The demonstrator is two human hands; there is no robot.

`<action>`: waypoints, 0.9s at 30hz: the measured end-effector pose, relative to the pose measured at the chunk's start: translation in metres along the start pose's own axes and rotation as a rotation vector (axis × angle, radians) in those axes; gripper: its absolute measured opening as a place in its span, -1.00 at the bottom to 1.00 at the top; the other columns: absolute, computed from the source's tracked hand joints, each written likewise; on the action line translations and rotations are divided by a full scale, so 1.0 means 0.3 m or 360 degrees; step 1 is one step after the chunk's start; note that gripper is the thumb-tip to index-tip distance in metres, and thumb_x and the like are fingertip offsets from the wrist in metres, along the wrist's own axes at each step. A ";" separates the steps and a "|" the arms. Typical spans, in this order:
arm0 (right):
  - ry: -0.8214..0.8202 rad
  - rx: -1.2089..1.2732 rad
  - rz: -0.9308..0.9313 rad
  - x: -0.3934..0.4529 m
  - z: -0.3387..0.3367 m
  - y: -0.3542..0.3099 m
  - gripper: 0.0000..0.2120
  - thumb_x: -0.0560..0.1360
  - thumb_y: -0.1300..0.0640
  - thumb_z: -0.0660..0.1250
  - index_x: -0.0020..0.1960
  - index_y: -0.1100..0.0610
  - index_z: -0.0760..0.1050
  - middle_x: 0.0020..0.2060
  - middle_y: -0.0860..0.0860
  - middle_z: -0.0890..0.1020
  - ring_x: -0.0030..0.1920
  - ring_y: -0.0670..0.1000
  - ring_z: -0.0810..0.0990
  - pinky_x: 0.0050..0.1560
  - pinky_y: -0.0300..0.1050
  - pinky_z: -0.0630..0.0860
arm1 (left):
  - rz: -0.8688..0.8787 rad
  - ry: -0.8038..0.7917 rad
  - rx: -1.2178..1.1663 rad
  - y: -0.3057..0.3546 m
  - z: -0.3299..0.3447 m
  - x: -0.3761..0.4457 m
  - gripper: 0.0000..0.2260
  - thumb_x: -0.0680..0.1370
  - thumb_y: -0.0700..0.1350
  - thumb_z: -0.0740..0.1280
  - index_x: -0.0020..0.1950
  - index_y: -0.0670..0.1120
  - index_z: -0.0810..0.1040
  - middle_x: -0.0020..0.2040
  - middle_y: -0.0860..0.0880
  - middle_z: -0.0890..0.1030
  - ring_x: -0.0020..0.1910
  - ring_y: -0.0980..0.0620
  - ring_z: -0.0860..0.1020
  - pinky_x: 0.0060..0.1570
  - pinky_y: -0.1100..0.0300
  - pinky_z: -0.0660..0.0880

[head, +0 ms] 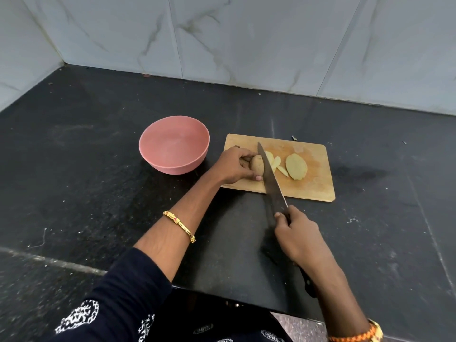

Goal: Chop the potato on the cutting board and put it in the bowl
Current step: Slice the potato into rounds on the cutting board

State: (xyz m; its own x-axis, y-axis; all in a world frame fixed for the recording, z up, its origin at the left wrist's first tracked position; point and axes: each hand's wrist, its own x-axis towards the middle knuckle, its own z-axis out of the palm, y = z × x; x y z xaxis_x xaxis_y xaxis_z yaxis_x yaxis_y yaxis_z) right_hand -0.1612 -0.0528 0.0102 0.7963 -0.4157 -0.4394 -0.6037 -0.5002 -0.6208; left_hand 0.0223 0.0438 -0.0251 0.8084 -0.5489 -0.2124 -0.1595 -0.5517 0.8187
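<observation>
Now left hand point(234, 166) grips potato point(257, 165), long axis front-back on board point(313, 186); right hand point(299, 234) clutches knife point(272, 181).

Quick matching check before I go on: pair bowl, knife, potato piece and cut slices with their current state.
Things:
1. bowl
2. knife
3. potato piece
4. cut slices

States:
A. held by the left hand on the cutting board
B. lying loose, right of the blade
C. gripped by the right hand
D. holds nothing, left of the board

Pairs: 1-D, 2-C, 3-A, 4-B
</observation>
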 end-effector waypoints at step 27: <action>0.0136 -0.0295 -0.0172 0.155 0.015 -0.182 -0.79 0.62 0.10 0.10 0.20 0.17 0.35 -0.04 0.14 0.50 -0.08 0.12 0.45 -0.07 0.01 0.42 | 0.0053 0.0107 0.0008 -0.012 0.004 -0.001 -0.44 0.25 -0.18 0.59 0.21 -0.20 0.56 -0.05 -0.05 0.59 -0.18 0.13 0.53 -0.28 0.56 0.35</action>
State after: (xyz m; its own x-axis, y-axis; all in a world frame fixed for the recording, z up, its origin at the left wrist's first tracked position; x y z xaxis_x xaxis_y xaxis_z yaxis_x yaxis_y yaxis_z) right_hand -0.0910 -0.0415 0.0207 0.8555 -0.4107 -0.3155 -0.5178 -0.6731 -0.5280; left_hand 0.0218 0.0452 -0.0286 0.8388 -0.5237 -0.1486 -0.1898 -0.5372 0.8218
